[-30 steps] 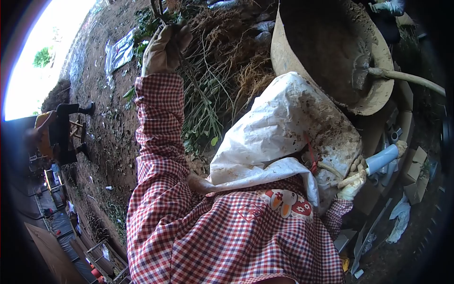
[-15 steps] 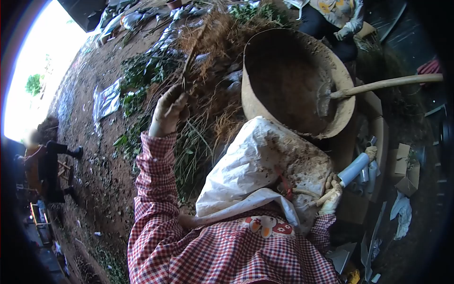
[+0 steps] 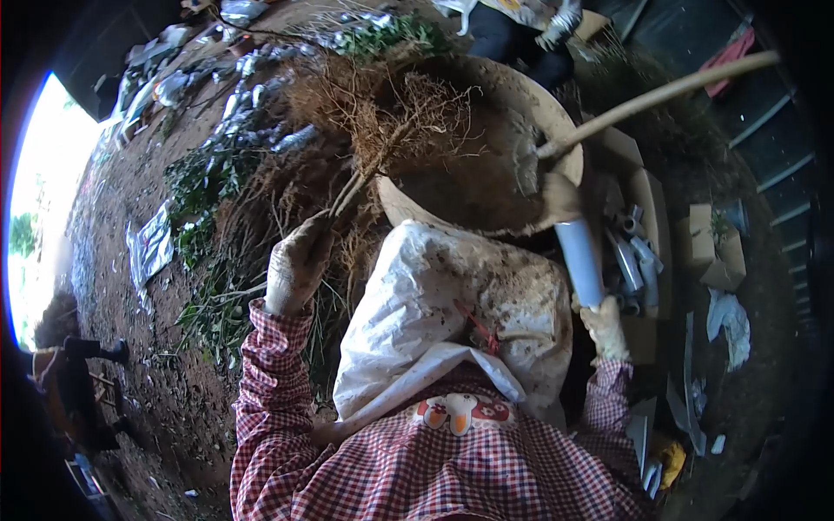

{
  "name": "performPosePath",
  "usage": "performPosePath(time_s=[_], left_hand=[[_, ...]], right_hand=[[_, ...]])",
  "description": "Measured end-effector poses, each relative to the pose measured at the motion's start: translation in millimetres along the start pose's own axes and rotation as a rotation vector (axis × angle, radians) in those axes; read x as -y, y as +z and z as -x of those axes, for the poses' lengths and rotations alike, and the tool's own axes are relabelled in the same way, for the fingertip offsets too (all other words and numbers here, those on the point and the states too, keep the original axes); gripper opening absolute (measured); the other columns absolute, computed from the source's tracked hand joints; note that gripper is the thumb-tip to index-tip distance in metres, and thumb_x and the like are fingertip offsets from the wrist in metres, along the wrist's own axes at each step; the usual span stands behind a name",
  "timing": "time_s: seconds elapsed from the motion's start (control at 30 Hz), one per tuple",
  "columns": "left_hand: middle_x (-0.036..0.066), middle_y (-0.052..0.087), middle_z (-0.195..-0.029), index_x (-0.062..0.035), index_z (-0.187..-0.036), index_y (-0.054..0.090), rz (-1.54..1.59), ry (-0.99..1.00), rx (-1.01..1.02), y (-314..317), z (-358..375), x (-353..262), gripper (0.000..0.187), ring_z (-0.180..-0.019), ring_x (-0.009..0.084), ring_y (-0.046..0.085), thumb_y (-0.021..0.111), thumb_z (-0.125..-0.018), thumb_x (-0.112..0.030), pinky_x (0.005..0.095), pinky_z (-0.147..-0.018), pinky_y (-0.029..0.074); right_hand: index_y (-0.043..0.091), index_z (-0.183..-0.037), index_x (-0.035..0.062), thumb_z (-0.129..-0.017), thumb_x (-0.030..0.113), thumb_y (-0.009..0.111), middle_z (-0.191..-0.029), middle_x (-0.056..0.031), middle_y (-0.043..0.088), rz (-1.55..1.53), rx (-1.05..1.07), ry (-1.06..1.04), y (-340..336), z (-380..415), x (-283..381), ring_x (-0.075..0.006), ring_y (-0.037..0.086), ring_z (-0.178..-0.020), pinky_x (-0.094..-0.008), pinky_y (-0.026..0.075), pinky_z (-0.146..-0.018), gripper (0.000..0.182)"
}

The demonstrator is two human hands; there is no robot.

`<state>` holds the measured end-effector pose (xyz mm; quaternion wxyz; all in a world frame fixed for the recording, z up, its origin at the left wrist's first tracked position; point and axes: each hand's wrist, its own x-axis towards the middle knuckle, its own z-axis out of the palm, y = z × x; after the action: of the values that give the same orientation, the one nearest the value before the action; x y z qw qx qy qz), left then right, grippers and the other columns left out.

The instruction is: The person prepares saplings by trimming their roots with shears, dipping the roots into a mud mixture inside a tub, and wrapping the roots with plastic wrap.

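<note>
My left hand [image 3: 295, 267] is closed around the thin stems of a bare-root plant [image 3: 352, 189]. Its bushy brown roots [image 3: 413, 126] fan out over the left rim of a large round basin [image 3: 400, 204]. On the right, my right hand [image 3: 603, 328] grips the lower end of a roll of grey-blue plastic film [image 3: 579, 260]. The roll's brownish upper end is blurred, close to the basin's right rim. Across my lap lies a mud-stained white plastic sheet [image 3: 408, 295], below the basin.
A wooden-handled tool [image 3: 665, 97] leans out of the muddy basin. More leafy plants [image 3: 213, 182] lie on the soil to the left. Boxes with several film rolls [image 3: 627, 260] stand at right. Another person [image 3: 521, 39] sits beyond the basin; one more [image 3: 74, 386] is far left.
The plant's roots have come right and toward me, over the basin rim. My right hand has swung the film roll from pointing right to pointing up toward the basin. The view has shifted.
</note>
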<state>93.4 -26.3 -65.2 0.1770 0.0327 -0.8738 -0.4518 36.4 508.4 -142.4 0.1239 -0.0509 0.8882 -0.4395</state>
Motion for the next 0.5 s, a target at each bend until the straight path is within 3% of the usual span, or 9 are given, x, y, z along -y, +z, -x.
performPosePath(time_s=[0.07,0.13,0.23,0.27,0.3,0.4,0.43,0.5], left_hand=[[0.013,0.066,-0.087,0.0008,-0.115,0.061,0.043,0.015,0.011,15,7,4,0.025,-0.079,0.0172,0.065,0.056,-0.091,-0.005,0.0300,-0.070,0.050],[0.013,0.067,-0.088,0.0000,-0.114,0.061,-0.071,-0.102,0.128,24,10,-15,0.024,-0.077,0.0188,0.066,0.057,-0.091,-0.004,0.0301,-0.069,0.051],[0.014,0.068,-0.087,-0.0009,-0.113,0.062,0.028,0.039,0.149,49,19,-10,0.024,-0.076,0.0230,0.068,0.058,-0.090,-0.006,0.0306,-0.067,0.053],[0.003,0.065,-0.079,-0.0009,-0.104,0.063,0.118,0.105,0.091,62,24,-7,0.015,-0.061,0.0058,0.054,0.054,-0.094,-0.005,0.0217,-0.053,0.043],[0.004,0.065,-0.080,-0.0008,-0.104,0.063,0.082,0.111,0.152,63,26,-14,0.015,-0.061,0.0064,0.055,0.054,-0.093,-0.005,0.0222,-0.054,0.043],[0.004,0.063,-0.076,0.0000,-0.107,0.063,0.002,0.173,0.198,71,31,-21,0.018,-0.059,0.0081,0.053,0.055,-0.092,-0.004,0.0243,-0.053,0.044],[0.005,0.064,-0.077,0.0005,-0.110,0.062,-0.012,0.142,0.237,72,33,-23,0.019,-0.058,0.0083,0.052,0.055,-0.092,-0.004,0.0244,-0.052,0.043],[0.006,0.066,-0.079,0.0010,-0.113,0.062,-0.007,0.165,0.240,76,36,-23,0.022,-0.057,0.0085,0.052,0.056,-0.092,-0.003,0.0242,-0.052,0.043]], right_hand=[[0.063,-0.098,0.0045,-0.083,0.011,0.060,-0.100,-0.0115,0.063,0.684,-0.015,-0.320,-7,-4,-8,-0.0183,0.060,-0.079,-0.0337,0.049,-0.064,0.016],[0.061,-0.103,0.0054,-0.083,0.013,0.061,-0.105,-0.0108,0.061,0.807,0.018,-0.453,7,-13,6,-0.0197,0.059,-0.084,-0.0344,0.048,-0.068,0.022],[0.057,-0.112,0.0067,-0.083,0.016,0.062,-0.112,-0.0098,0.058,0.833,0.060,-0.653,26,-31,28,-0.0219,0.057,-0.092,-0.0354,0.048,-0.075,0.031],[0.056,-0.115,0.0072,-0.083,0.017,0.063,-0.114,-0.0095,0.057,0.831,0.072,-0.714,33,-38,34,-0.0227,0.057,-0.095,-0.0357,0.048,-0.077,0.034],[0.055,-0.118,0.0076,-0.082,0.018,0.063,-0.117,-0.0092,0.056,0.834,0.085,-0.765,39,-43,38,-0.0234,0.056,-0.098,-0.0361,0.048,-0.080,0.038],[0.052,-0.126,0.0090,-0.082,0.022,0.065,-0.124,-0.0082,0.053,0.823,0.115,-0.778,53,-51,48,-0.0256,0.054,-0.106,-0.0371,0.048,-0.086,0.048],[0.056,-0.122,0.0084,-0.075,0.018,0.069,-0.124,-0.0114,0.052,0.808,0.142,-0.671,55,-44,52,-0.0292,0.047,-0.121,-0.0380,0.043,-0.097,0.050],[0.057,-0.119,0.0085,-0.076,0.017,0.069,-0.126,-0.0110,0.051,0.866,0.076,-0.537,53,-24,65,-0.0297,0.045,-0.122,-0.0387,0.044,-0.096,0.046]])
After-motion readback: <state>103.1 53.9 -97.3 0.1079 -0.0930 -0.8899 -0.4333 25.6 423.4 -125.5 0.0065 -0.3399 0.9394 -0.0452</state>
